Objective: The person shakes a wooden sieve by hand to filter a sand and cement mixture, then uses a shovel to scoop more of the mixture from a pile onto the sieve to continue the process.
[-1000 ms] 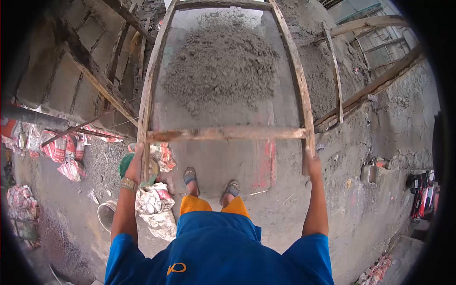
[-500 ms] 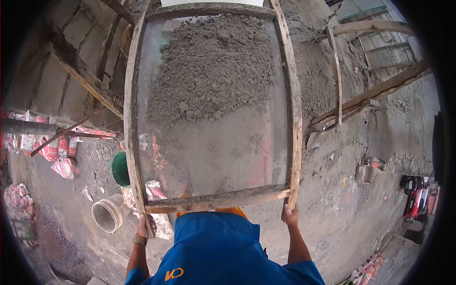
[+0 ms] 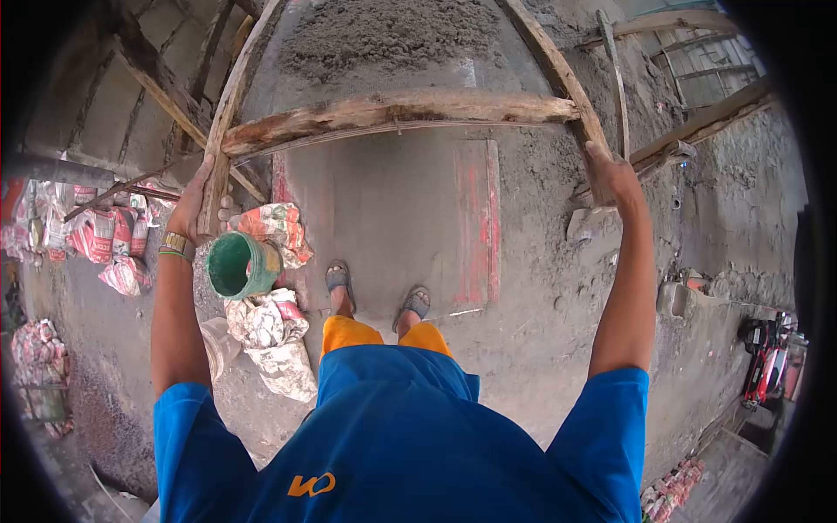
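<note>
A wooden-framed sieve point(image 3: 401, 111) stretches away from me, its near crossbar raised and its two side rails ending in handles. Damp grey sand point(image 3: 392, 35) lies toward its far part. My left hand point(image 3: 192, 200), with a watch on the wrist, is closed around the left handle. The right handle is gripped in my right hand point(image 3: 613, 174). Both arms reach forward. Below the crossbar, a flat board point(image 3: 475, 235) with red-marked edges lies on the ground, dusted grey. My sandalled feet stand at its near side.
To the left are a green bucket point(image 3: 240, 268), a pale bucket point(image 3: 218, 343) partly hidden by my arm, and crumpled sacks point(image 3: 277, 336). More red-and-white sacks point(image 3: 100, 240) are piled farther left. Wooden beams point(image 3: 697, 131) slant at right; a red-and-black machine point(image 3: 763, 362) stands far right.
Both hands have moved up and forward with the sieve handles. The near crossbar has moved away from my body, uncovering my feet and the board. Less sand shows in view.
</note>
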Motion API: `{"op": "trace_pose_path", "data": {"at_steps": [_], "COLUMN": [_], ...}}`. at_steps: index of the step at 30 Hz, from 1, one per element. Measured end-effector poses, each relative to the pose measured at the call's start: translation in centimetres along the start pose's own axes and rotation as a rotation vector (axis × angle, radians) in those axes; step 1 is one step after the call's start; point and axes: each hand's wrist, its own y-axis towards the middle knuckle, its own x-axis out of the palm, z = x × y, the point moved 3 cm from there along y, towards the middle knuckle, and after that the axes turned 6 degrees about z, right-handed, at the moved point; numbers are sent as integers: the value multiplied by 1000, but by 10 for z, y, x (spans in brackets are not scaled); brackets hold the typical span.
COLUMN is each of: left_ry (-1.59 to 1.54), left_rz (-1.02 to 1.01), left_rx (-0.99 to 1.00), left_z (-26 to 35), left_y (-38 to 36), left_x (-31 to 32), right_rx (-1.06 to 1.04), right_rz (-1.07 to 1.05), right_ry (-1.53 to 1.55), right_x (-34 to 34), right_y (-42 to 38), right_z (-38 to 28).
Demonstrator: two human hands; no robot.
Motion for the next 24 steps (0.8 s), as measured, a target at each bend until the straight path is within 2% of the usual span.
{"op": "trace_pose_path", "data": {"at_steps": [2,3,4,5,7,8,9,10,11,13,16,17,19,21,22,24], "left_ry": [-13,-24,-37,-44,-66,-100,-92,-106,-146,-139,-102,-100,-15,65,88,74], "left_rz": [-2,31,66,128,137,114,114,131,132,189,140,115,159,132,194,78], "left_rx": [12,14,19,20,-114,-79,-101,-83,-73,32,-1,-33,-99,-17,-21,58], "left_z": [-20,-51,-99,-144,-226,-271,-306,-335,-363,-392,-367,-338,-253,-149,-115,-36], "left_y": [-8,-6,-1,4,4,5,-7,-21,-32,-42,1,29,66,58,63,47], "left_x": [-2,-8,-19,-32,-61,-82,-97,-106,-117,-125,-109,-92,-53,-10,-8,12], "right_rx": [-169,-172,-168,-134,-14,76,19,56,72,31,83,55,13,34,-54,-88], "right_rz": [72,220,168,194,190,-5,59,20,20,20,-7,31,111,228,181,192], "right_ry": [75,8,77,87,129,382,420,515,487,633,556,436,191,-78,60,96], "right_x": [23,51,82,132,170,202,213,210,221,225,231,227,217,189,145,80], "right_y": [-5,-14,-31,-24,-86,-95,-119,-146,-158,-176,-129,-97,-34,28,18,31], "right_z": [40,80,120,197,242,299,323,320,348,356,334,309,253,215,151,87]}}
